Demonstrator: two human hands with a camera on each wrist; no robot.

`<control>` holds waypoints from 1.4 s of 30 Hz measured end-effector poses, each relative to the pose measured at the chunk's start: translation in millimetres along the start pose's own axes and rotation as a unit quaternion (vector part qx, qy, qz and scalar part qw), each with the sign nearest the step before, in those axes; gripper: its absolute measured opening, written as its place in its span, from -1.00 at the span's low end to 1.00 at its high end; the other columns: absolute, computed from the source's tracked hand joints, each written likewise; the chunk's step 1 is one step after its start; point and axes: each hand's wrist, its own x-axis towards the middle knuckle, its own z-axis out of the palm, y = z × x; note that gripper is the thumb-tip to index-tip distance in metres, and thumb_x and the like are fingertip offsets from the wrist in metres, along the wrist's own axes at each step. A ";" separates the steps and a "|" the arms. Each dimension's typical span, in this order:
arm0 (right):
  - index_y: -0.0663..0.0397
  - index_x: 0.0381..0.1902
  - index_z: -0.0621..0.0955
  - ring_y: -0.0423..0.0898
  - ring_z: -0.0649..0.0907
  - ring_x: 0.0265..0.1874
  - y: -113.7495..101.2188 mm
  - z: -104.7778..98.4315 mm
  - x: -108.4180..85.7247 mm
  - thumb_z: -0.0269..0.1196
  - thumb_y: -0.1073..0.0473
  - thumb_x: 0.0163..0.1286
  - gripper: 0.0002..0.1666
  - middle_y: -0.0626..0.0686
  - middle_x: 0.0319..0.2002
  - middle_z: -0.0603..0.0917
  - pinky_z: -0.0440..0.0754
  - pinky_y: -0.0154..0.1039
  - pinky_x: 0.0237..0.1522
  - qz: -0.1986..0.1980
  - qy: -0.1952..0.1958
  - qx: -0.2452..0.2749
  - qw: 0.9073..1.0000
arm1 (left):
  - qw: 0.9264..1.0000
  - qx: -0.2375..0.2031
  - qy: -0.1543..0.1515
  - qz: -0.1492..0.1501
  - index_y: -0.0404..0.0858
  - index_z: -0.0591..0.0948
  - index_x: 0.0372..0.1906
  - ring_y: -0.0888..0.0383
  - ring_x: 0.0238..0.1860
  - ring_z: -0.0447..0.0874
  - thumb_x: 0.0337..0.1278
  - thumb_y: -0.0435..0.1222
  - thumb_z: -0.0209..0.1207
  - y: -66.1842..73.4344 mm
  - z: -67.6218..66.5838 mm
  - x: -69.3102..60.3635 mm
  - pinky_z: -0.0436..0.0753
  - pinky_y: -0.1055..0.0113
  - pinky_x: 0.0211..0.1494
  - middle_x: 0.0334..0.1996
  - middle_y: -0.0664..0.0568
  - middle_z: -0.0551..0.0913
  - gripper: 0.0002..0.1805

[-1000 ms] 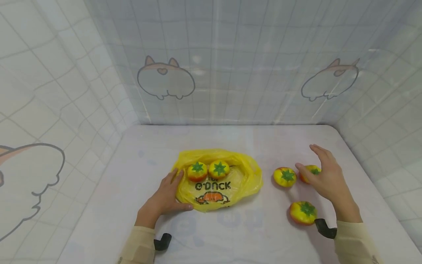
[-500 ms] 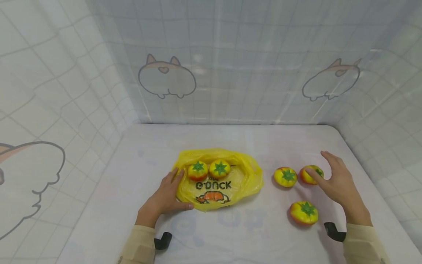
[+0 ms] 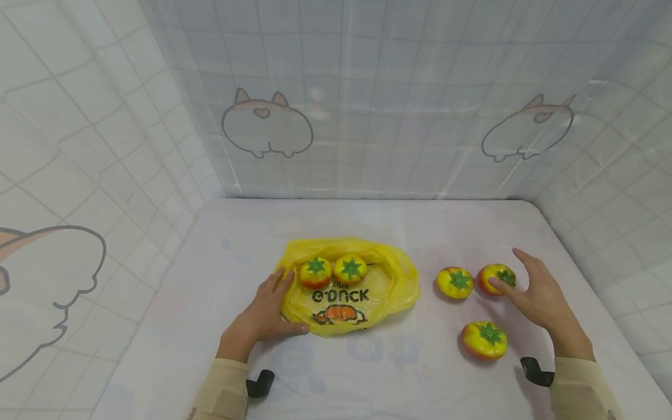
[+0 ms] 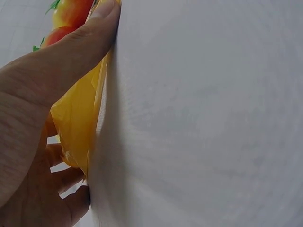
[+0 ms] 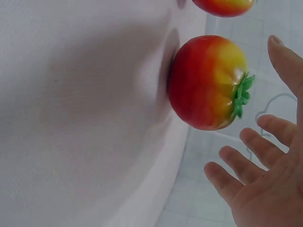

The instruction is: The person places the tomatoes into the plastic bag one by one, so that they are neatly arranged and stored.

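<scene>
Resting at the left edge of the bag, the left hand touches it, thumb and fingers spread apart. 2 fruits sit side by side on the bag; I cannot tell whether they lie inside. The right hand hovers just beside the far-right fruit, its thumb and fingers apart and clear of it. Near that one, on its left, is another fruit; the front fruit is closer to the person. All 3 are on the table, right of the bag.
</scene>
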 end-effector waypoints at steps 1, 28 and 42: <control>0.27 0.62 0.04 0.60 0.20 0.37 0.5 0.5 0.1 0.31 -0.24 0.42 0.15 0.56 0.47 0.13 0.22 0.63 0.21 0.001 -0.004 0.001 1.000 | 1.000 -0.001 -0.001 -0.002 -0.11 -0.02 0.69 -0.29 0.63 -0.16 -0.26 0.32 0.53 0.1 0.3 -0.1 0.29 -0.31 0.49 0.67 -0.17 -0.19 0.45; 0.39 0.59 0.01 0.57 0.33 0.29 14.7 12.6 5.9 0.36 -0.37 0.30 0.33 0.62 0.41 0.20 0.37 0.52 0.23 0.040 -0.095 -0.021 0.994 | 1.000 0.005 -0.003 -0.003 -0.09 -0.06 0.69 -0.26 0.64 -0.19 -0.26 0.31 0.53 2.1 -0.1 -0.1 0.27 -0.28 0.51 0.68 -0.14 -0.23 0.46; 0.36 0.61 -0.03 0.55 0.38 0.26 11.5 7.2 6.4 0.32 -0.36 0.35 0.30 0.60 0.43 0.21 0.44 0.49 0.20 0.040 -0.104 -0.021 0.994 | 1.000 0.004 -0.002 0.009 -0.12 -0.05 0.69 -0.29 0.64 -0.17 -0.25 0.33 0.51 0.6 -0.2 -3.0 0.25 -0.29 0.51 0.67 -0.18 -0.21 0.46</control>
